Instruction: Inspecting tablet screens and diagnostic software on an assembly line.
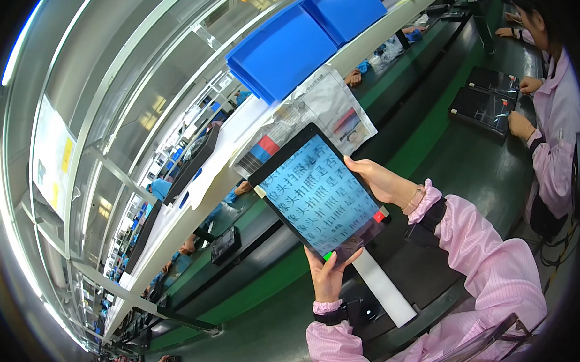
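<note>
A black-framed tablet (321, 193) is held up and tilted between my two hands, its lit screen showing rows of dark writing on pale blue. My left hand (327, 281) grips its lower edge, thumb on the front beside a small green mark. At the upper right edge, my right hand (386, 183) has the thumb along the rim and the other fingers mostly hidden behind. A red tag (381, 215) sticks to the tablet's right corner. Below it, a long white block (384, 289) lies on the bench, next to a dark device (367, 309) partly hidden by my left wrist.
Blue bins (288, 50) stand on a raised shelf (365, 46) beyond the tablet, with printed sheets (343, 112) hanging below. A dark tablet (226, 244) lies on the green-edged line at left. At right, a co-worker (554, 126) in pink handles black tablets (481, 111).
</note>
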A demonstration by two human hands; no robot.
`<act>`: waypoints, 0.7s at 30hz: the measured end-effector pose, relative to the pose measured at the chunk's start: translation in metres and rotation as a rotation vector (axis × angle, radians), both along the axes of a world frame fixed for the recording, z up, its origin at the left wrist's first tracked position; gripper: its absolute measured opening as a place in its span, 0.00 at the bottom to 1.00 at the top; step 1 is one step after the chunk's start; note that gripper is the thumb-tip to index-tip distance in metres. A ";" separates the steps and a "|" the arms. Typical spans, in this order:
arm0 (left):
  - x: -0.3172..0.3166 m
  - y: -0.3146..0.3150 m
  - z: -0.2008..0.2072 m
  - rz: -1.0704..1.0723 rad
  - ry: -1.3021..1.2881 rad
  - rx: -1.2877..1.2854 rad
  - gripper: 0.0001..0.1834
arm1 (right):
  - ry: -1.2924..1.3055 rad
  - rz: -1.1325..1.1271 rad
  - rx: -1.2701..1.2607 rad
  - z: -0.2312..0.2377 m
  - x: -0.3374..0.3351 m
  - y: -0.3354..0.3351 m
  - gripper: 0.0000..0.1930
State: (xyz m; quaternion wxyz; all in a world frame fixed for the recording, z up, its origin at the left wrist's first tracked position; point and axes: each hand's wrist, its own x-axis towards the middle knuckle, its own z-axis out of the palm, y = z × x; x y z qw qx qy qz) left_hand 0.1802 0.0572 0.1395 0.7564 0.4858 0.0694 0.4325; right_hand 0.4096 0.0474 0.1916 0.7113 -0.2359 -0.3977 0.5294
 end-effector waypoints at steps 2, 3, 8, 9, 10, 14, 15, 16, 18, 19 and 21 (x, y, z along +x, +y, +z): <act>-0.001 0.004 -0.003 -0.024 0.001 0.000 0.39 | 0.012 0.007 0.001 -0.001 0.001 -0.001 0.23; -0.002 0.005 -0.005 -0.049 -0.001 0.001 0.40 | 0.008 0.000 -0.002 -0.001 0.002 -0.002 0.23; -0.015 -0.012 -0.002 -0.099 0.163 0.126 0.45 | 0.051 -0.029 -0.010 -0.014 0.001 -0.019 0.22; -0.024 -0.022 0.004 -0.073 0.252 0.151 0.45 | 0.100 0.012 -0.056 -0.021 -0.002 -0.025 0.22; -0.021 -0.012 -0.007 0.036 0.452 0.521 0.45 | 0.153 0.027 -0.110 -0.035 0.003 -0.036 0.22; -0.025 -0.019 -0.008 0.131 0.536 0.378 0.31 | 0.148 -0.046 -0.159 -0.060 -0.010 -0.076 0.23; -0.023 -0.016 -0.011 0.117 0.576 0.217 0.25 | 0.130 -0.101 -0.180 -0.065 -0.012 -0.088 0.23; -0.020 -0.019 -0.011 0.113 0.585 0.213 0.25 | 0.139 -0.102 -0.186 -0.068 -0.014 -0.099 0.23; -0.014 -0.027 -0.014 0.268 0.554 0.355 0.18 | 0.138 -0.092 -0.241 -0.075 -0.020 -0.115 0.22; -0.016 -0.027 -0.020 0.318 0.608 0.413 0.18 | 0.162 -0.075 -0.225 -0.081 -0.024 -0.118 0.22; -0.013 -0.035 -0.021 0.342 0.553 0.429 0.19 | 0.153 -0.091 -0.232 -0.086 -0.030 -0.125 0.22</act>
